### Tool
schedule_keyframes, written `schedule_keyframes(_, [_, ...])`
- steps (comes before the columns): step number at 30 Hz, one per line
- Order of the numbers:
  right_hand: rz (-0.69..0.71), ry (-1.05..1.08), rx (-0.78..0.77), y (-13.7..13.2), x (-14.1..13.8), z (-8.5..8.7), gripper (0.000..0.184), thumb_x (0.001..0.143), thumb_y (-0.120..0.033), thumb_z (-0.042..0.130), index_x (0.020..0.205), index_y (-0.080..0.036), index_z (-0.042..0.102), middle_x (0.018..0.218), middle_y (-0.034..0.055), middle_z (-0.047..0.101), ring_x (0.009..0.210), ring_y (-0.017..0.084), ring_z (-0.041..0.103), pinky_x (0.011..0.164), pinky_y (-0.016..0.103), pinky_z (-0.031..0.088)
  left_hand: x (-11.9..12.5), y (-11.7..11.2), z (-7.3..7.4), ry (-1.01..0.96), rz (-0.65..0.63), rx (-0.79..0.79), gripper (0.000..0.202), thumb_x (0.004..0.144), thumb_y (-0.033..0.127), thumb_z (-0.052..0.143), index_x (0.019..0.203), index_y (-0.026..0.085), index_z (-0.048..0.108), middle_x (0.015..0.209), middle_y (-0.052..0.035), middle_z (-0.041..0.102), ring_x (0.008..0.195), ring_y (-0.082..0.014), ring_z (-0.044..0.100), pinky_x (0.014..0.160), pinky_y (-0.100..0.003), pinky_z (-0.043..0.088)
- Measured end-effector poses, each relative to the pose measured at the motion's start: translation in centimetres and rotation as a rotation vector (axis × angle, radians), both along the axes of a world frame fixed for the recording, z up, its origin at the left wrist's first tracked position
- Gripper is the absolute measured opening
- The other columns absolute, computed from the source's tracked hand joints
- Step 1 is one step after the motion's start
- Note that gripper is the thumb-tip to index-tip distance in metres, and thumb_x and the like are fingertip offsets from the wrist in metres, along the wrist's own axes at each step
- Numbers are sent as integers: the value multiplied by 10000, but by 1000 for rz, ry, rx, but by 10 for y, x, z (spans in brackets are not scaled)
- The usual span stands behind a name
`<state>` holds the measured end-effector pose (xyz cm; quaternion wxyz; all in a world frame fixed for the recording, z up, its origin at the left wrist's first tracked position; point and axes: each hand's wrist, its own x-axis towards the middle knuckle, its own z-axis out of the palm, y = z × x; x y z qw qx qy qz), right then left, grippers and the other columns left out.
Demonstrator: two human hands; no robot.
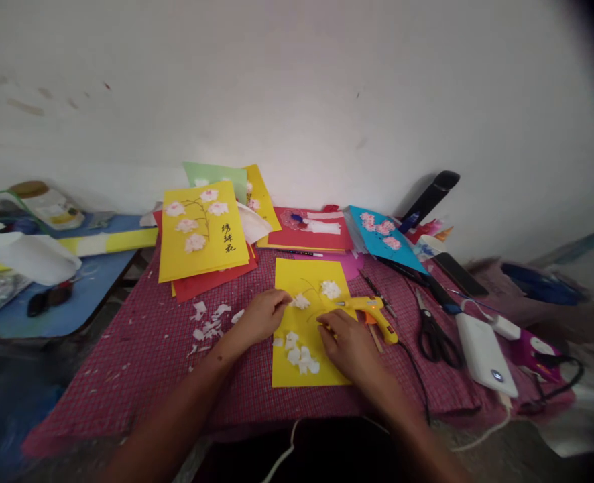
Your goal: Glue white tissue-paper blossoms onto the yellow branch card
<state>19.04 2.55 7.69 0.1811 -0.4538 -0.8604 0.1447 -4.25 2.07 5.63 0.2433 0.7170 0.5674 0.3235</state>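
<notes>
Reaching inward from both sides, the two forearms converged over the yellow sheet [287,268], which lay flat on the surface [141,349]. The left hand [267,315] had its fingers bent and nearly closed, the tips beside the white paper flower [301,301]; whether they pinched a petal, I could not tell. The right hand [347,339] was half open, palm downward, fingers curved, holding nothing that I could see, with the glue gun [377,310] just beside it.
</notes>
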Motion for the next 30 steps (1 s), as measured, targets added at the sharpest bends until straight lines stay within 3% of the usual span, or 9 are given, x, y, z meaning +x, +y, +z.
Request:
schedule_keyframes(6, [17,-11,-161,-13,-7,-9,194,925,-199,502,1001,-205,681,978,54,684,902,188,639,803,268,455,-1,0,2,-32,25,23,201,900,166,487,957,191,678,949,-39,708,884,-175,633,797,-280,465])
schedule_keyframes(21, [-3,-155,-152,-5,-16,-3,236,952,-217,470,1026,-227,694,951,44,705,878,176,662,738,248,420,-1,0,-1,101,11,99,259,879,107,456,959,198,685,941,-58,676,910,-194,618,848,-322,488])
schedule_keyframes(23, [-12,-166,-141,-3,-16,-2,236,954,-221,469,1025,-225,694,955,45,704,869,179,662,728,254,423,-1,-2,1,120,-19,119,302,868,87,446,995,197,698,1011,-78,656,969,-201,608,885,-335,492])
schedule_keyframes(26, [-45,-126,-95,0,-9,-2,228,950,-228,479,1029,-223,693,964,48,699,864,187,659,749,269,435,2,-6,6,180,-107,178,346,827,76,496,1049,217,720,1286,-110,561,1208,-255,515,1029,-417,437])
schedule_keyframes(30, [-135,-1,36,7,22,-7,225,953,-247,475,1006,-189,686,993,76,689,942,211,632,855,301,449,9,-11,13,245,-204,199,385,789,78,563,1087,261,725,1508,-73,395,1391,-313,338,1134,-523,317])
